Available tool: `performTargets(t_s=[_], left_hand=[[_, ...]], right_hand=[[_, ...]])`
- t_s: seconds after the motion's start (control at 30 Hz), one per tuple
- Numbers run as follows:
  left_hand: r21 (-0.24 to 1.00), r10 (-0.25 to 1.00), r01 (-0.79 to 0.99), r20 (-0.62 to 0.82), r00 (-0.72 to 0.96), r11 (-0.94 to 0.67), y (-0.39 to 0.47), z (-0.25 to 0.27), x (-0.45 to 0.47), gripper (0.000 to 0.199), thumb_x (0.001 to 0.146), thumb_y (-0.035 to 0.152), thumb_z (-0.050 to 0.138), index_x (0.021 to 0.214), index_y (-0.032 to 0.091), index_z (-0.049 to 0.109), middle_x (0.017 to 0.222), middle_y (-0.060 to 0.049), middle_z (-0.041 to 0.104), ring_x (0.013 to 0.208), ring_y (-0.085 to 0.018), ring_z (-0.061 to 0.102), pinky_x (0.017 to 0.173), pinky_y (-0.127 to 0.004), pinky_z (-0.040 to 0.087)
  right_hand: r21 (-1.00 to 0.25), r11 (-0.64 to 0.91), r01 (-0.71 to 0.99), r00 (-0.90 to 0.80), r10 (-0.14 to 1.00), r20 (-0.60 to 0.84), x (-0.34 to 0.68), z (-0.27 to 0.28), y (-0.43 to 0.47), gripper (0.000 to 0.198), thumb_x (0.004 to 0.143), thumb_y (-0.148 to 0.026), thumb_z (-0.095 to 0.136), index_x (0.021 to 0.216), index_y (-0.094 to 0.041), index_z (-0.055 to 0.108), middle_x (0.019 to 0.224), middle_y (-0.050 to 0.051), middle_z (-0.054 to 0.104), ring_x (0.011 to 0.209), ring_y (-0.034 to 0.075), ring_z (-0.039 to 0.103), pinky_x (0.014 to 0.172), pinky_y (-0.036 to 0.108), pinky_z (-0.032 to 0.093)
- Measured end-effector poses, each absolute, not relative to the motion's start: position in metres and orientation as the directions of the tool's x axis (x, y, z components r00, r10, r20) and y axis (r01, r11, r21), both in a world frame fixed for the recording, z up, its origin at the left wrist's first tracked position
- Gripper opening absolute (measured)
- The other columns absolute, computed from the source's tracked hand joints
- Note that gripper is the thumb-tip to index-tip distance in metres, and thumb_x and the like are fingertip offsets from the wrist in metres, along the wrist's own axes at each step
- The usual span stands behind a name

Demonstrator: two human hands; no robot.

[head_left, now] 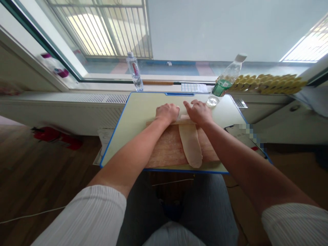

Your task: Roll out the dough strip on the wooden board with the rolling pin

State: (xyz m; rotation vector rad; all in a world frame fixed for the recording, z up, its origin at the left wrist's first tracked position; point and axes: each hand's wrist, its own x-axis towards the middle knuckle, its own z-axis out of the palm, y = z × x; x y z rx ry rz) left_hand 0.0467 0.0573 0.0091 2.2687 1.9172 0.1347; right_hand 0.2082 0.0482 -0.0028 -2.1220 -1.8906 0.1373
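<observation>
A long, flat strip of pale dough (pixel 191 145) lies lengthwise on a wooden board (pixel 165 148), and its rounded near end reaches the board's front edge. Across the far part of the dough rests a light wooden rolling pin (pixel 175 122), mostly covered by my hands. My left hand (pixel 167 112) is closed over the pin, left of the dough. On the right, my right hand (pixel 200 112) presses its palm on the pin, with fingers spread and thumb apart. A short piece of dough shows beyond the pin, between the hands.
The board sits on a small blue-edged table (pixel 135 109). A green-labelled bottle (pixel 222 87) stands at its back right corner. A clear bottle (pixel 135 73) is by the window sill. A partly blurred phone-like object (pixel 241 135) lies at the right. Below the window is a radiator (pixel 84 98).
</observation>
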Motion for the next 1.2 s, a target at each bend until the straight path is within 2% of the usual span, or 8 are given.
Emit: performTargets(t_s=[0.1,0.3,0.47,0.67,0.77,0.87,0.97,1.2], left_hand=[[0.21,0.98,0.959,-0.027,0.2,-0.19,0.045,0.008,0.044,0.059,0.109,0.045,0.029,0.126,0.016,0.078,0.128,-0.02,0.079,0.119,-0.036,0.074,0.102,-0.051,0.056],[0.221,0.966,0.94,0.069,0.251,-0.26,0.005,0.001,0.042,0.052,0.109,0.048,0.035,0.143,0.024,0.067,0.153,-0.015,0.066,0.14,-0.036,0.059,0.118,-0.061,0.044],[0.24,0.946,0.917,0.145,0.29,-0.318,-0.048,-0.005,0.036,0.053,0.112,0.051,0.034,0.144,0.026,0.066,0.159,-0.011,0.063,0.143,-0.034,0.056,0.123,-0.06,0.036],[0.264,0.878,0.841,0.232,0.419,-0.472,-0.092,-0.007,0.009,0.035,0.103,0.047,0.061,0.127,0.025,0.074,0.14,-0.01,0.073,0.135,-0.032,0.059,0.124,-0.054,0.034],[0.257,0.861,0.827,0.256,0.44,-0.5,-0.098,-0.007,0.002,0.028,0.1,0.035,0.064,0.125,0.026,0.075,0.133,-0.008,0.075,0.131,-0.031,0.06,0.116,-0.051,0.039],[0.256,0.842,0.806,0.247,0.48,-0.534,-0.101,-0.007,0.005,0.029,0.101,0.036,0.065,0.126,0.026,0.074,0.135,-0.008,0.075,0.132,-0.03,0.06,0.115,-0.051,0.04],[0.265,0.844,0.804,0.228,0.485,-0.533,-0.105,-0.006,0.012,0.031,0.101,0.042,0.066,0.127,0.028,0.074,0.137,-0.008,0.074,0.134,-0.03,0.06,0.116,-0.05,0.04],[0.252,0.927,0.892,0.132,0.353,-0.375,-0.105,-0.003,0.024,0.056,0.113,0.055,0.034,0.159,0.031,0.055,0.171,-0.005,0.051,0.156,-0.028,0.044,0.129,-0.053,0.031]], right_hand=[[-0.254,-0.086,0.963,0.119,0.986,0.118,0.21,-0.005,0.035,0.067,0.111,-0.063,0.03,0.147,-0.019,0.065,0.144,0.02,0.069,0.135,0.038,0.06,0.114,0.053,0.044],[-0.243,-0.147,0.959,0.174,0.98,0.093,0.205,-0.007,-0.01,0.065,0.11,-0.054,0.034,0.158,-0.017,0.056,0.16,0.019,0.059,0.143,0.04,0.054,0.119,0.059,0.04],[-0.148,-0.078,0.986,0.107,0.975,0.194,0.202,-0.009,-0.072,0.064,0.111,-0.044,0.029,0.162,-0.013,0.052,0.168,0.018,0.052,0.151,0.04,0.046,0.124,0.064,0.033],[-0.18,-0.069,0.981,0.107,0.971,0.213,0.207,-0.016,-0.121,0.061,0.113,-0.046,0.026,0.16,-0.018,0.055,0.171,0.011,0.05,0.158,0.036,0.039,0.129,0.065,0.026],[-0.199,-0.053,0.979,0.091,0.978,0.188,0.21,-0.007,-0.124,0.055,0.113,-0.043,0.029,0.15,-0.023,0.064,0.166,0.01,0.056,0.153,0.034,0.044,0.128,0.064,0.028],[-0.153,-0.012,0.988,0.032,0.991,0.129,0.214,0.007,-0.121,0.05,0.112,-0.039,0.03,0.135,-0.026,0.072,0.153,0.012,0.067,0.141,0.032,0.055,0.122,0.061,0.035],[-0.072,0.005,0.997,0.001,0.997,0.081,0.217,0.014,-0.117,0.051,0.112,-0.037,0.029,0.138,-0.025,0.072,0.154,0.015,0.066,0.14,0.035,0.055,0.119,0.062,0.037],[-0.111,-0.075,0.991,0.093,0.981,0.168,0.219,0.0,-0.103,0.06,0.113,-0.048,0.029,0.162,-0.024,0.053,0.171,0.009,0.049,0.153,0.034,0.042,0.126,0.057,0.033]])
